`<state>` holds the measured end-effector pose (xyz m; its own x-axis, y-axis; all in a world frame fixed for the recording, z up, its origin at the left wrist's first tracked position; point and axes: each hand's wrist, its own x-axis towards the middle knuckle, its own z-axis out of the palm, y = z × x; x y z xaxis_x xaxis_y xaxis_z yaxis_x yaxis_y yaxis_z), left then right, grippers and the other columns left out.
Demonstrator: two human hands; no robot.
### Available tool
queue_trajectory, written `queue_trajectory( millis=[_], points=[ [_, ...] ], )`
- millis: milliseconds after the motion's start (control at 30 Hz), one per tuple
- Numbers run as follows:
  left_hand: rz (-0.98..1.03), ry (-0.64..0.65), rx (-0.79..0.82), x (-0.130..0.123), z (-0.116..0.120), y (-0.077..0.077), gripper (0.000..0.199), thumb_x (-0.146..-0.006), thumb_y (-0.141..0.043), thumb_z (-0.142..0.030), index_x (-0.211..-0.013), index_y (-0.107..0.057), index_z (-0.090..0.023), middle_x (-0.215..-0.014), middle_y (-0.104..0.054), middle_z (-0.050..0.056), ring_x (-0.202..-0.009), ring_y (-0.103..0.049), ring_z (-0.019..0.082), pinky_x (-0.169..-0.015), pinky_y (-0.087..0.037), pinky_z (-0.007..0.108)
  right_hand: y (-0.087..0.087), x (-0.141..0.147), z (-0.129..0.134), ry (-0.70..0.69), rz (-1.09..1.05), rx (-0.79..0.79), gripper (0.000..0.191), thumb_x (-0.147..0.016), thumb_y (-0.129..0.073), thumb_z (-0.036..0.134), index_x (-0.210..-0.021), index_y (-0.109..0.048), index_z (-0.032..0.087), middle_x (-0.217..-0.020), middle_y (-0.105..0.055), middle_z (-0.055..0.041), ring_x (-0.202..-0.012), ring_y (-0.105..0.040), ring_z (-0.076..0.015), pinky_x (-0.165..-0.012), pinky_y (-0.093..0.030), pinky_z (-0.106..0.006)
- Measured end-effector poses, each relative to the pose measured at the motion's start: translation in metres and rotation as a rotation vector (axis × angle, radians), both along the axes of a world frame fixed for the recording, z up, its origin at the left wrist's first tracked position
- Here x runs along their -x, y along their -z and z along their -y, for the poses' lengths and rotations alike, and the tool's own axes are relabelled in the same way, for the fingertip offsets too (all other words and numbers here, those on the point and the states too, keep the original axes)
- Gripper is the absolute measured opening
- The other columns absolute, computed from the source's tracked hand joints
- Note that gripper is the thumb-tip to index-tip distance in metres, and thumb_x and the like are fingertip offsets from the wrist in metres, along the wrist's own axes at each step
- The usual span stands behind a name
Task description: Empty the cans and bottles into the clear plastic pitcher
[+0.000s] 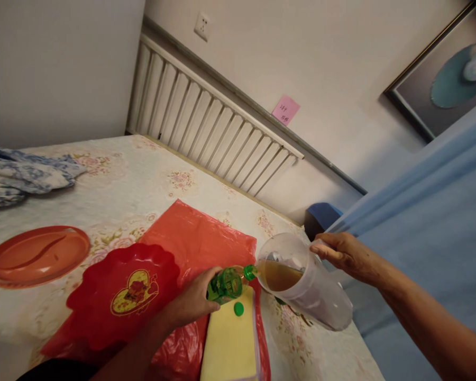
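My left hand (194, 300) is wrapped round a clear plastic bottle with a green label (225, 284). The bottle lies tilted, its green-ringed neck pointing right, right at the rim of a translucent plastic pitcher (321, 296). My right hand (345, 256) grips the pitcher at its handle side, fingers closed. Tipped towards the bottle, the pitcher shows brownish liquid (280, 275) near its mouth. Which way liquid passes between the two I cannot tell. Below the bottle, a green bottle cap (238, 309) rests on a yellow pad or booklet (230, 344).
A red scalloped tray (97, 286) and red plastic bag (198, 233) lie on the flowered tablecloth (143, 174). Further left are an orange oval lid or dish (39, 256) and a blue-white cloth (27, 177). A radiator (206, 116) stands behind; a blue curtain (428, 211) hangs right.
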<state>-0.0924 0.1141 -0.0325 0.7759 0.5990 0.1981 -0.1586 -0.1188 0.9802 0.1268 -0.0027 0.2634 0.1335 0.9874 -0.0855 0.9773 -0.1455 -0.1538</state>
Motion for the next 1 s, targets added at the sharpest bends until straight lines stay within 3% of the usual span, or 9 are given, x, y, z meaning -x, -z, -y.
queue_trajectory(
  millis=[667,1000],
  points=[
    [-0.003,-0.024,-0.035,0.000,0.000,0.000,0.070,-0.056,-0.060,-0.006,-0.123,-0.050,-0.024,-0.121,-0.062,0.001,-0.110,-0.058,0.021,-0.094,-0.047,0.032,0.000,0.002,0.001,0.002,-0.008,0.011,0.049,-0.086,-0.043,0.064,-0.065,-0.052,0.020,-0.060,-0.045,0.0016,-0.056,-0.039,-0.0128,-0.052,-0.031,-0.026],
    [-0.003,-0.039,-0.025,0.002,0.002,0.004,0.073,-0.056,-0.060,-0.006,-0.126,-0.048,-0.023,-0.126,-0.060,0.002,-0.115,-0.056,0.023,-0.098,-0.046,0.034,0.031,-0.015,0.022,0.171,-0.250,-0.071,0.055,-0.082,-0.046,0.070,-0.059,-0.043,0.020,-0.053,-0.036,0.0052,-0.049,-0.030,-0.0092,-0.045,-0.025,-0.024]
  ],
)
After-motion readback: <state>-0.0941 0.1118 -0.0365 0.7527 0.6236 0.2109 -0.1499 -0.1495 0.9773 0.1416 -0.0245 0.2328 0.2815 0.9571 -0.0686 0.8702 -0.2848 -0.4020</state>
